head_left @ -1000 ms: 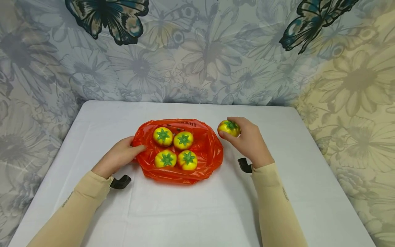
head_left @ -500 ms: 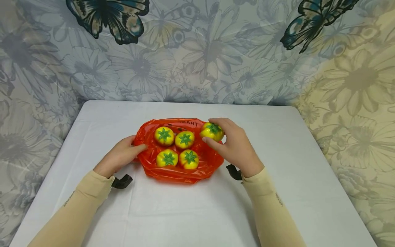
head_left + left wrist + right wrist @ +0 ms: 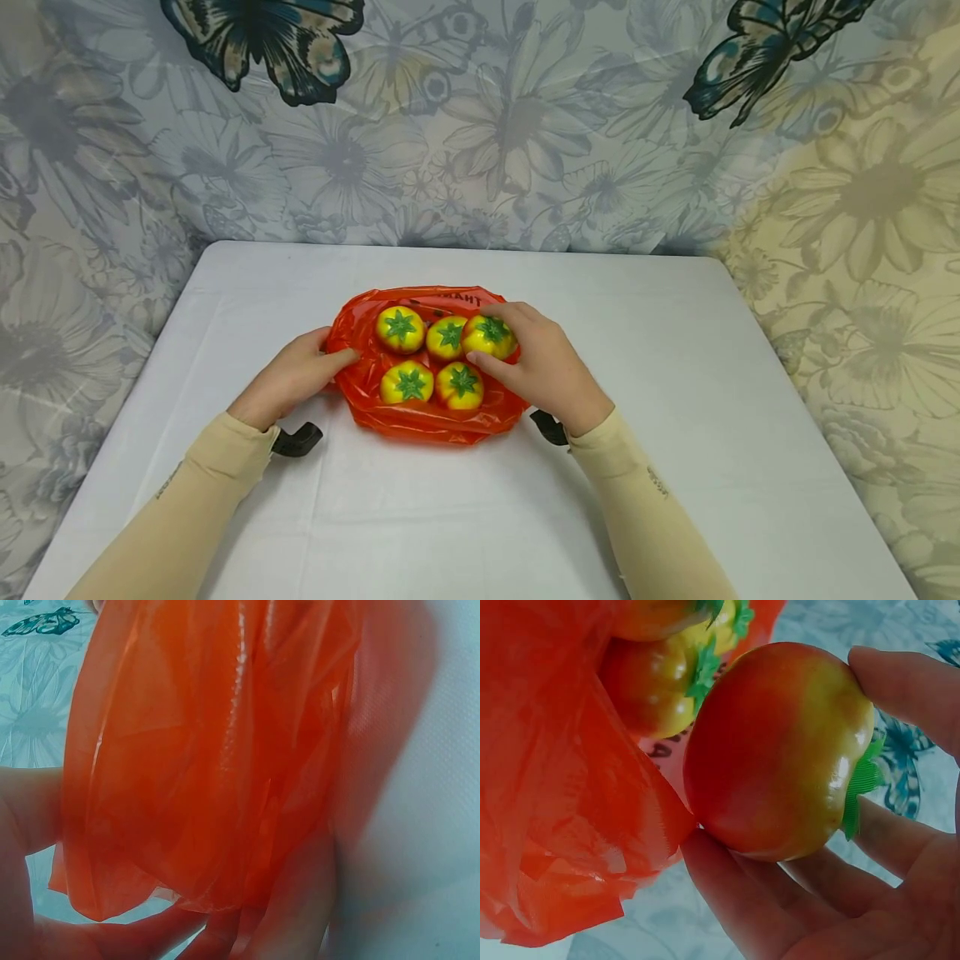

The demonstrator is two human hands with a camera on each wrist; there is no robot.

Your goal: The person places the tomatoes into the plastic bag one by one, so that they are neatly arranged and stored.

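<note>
A red plastic bag (image 3: 360, 408) lies spread open on the white table, with several glossy yellow-and-red tomatoes with green star-shaped tops inside, such as the front-left tomato (image 3: 407, 382). At the bag's left rim, my left hand (image 3: 288, 377) grips the plastic between thumb and fingers; the left wrist view shows the bag (image 3: 172, 750) hanging between them. My right hand (image 3: 551, 362) holds another tomato (image 3: 489, 336) over the right part of the bag, partly covering the tomato behind it. In the right wrist view this held tomato (image 3: 776, 750) sits between thumb and fingers, close against the bag's edge.
The white-covered table (image 3: 480, 525) reaches back to a wall hung with flowered cloth (image 3: 480, 150). Black wrist mounts (image 3: 297, 440) stick out from under both sleeves.
My right hand has carried its tomato leftward from beside the bag to over its right part. The left hand stays at the left rim.
</note>
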